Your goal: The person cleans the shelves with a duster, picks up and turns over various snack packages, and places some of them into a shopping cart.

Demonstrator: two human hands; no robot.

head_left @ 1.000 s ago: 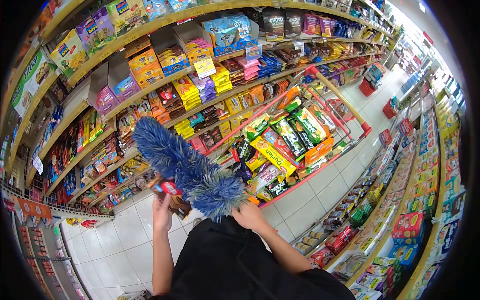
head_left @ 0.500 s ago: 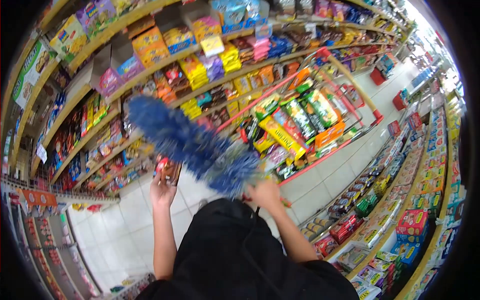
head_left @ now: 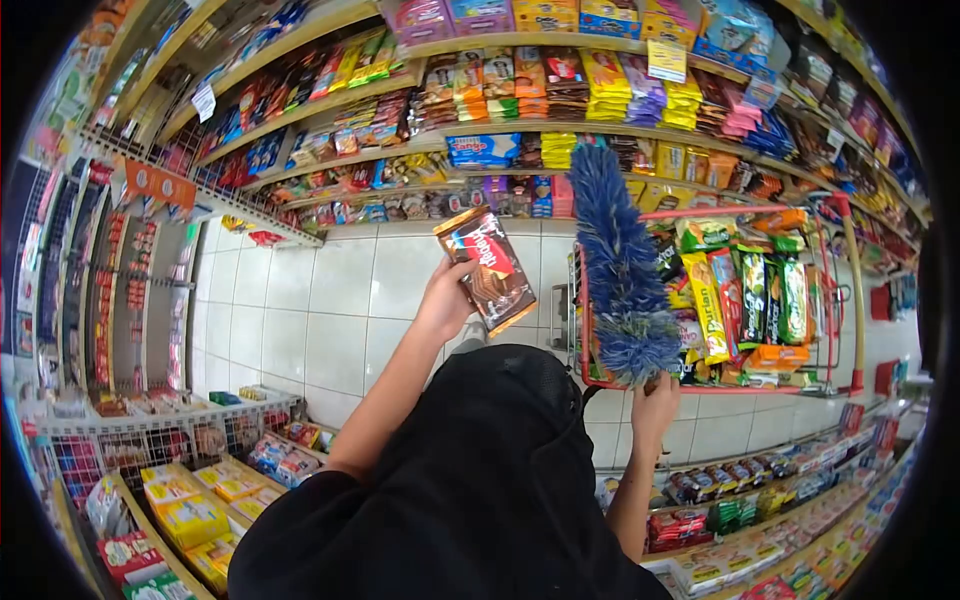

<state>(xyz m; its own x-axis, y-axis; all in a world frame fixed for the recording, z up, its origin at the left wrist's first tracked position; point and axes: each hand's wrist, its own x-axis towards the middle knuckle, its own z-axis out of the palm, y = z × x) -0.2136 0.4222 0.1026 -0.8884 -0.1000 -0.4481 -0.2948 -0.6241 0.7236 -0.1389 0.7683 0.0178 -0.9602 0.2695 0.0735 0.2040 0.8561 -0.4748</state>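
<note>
In my left hand [head_left: 447, 298] is a brown and red snack packet [head_left: 487, 270], its printed front facing up, held by the near left edge above the tiled floor. My right hand [head_left: 655, 402] is closed around the lower end of a fluffy blue duster [head_left: 617, 260], which points up and away, its tip in front of the snack shelves. Beside and partly behind the duster stands a red-framed shopping cart [head_left: 828, 290] filled with packets, among them a yellow one [head_left: 706, 306].
Shelves of packaged snacks [head_left: 540, 125] curve across the far side. More stocked shelving [head_left: 760, 540] runs along the lower right. A wire rack [head_left: 150, 425] and yellow packs [head_left: 190, 515] are at the left. Pale floor tiles [head_left: 320, 300] lie between.
The view has swung left, so the cart now appears further right. The packet is nearer the centre and its front shows clearly. The duster has turned from slanting leftwards to nearly upright.
</note>
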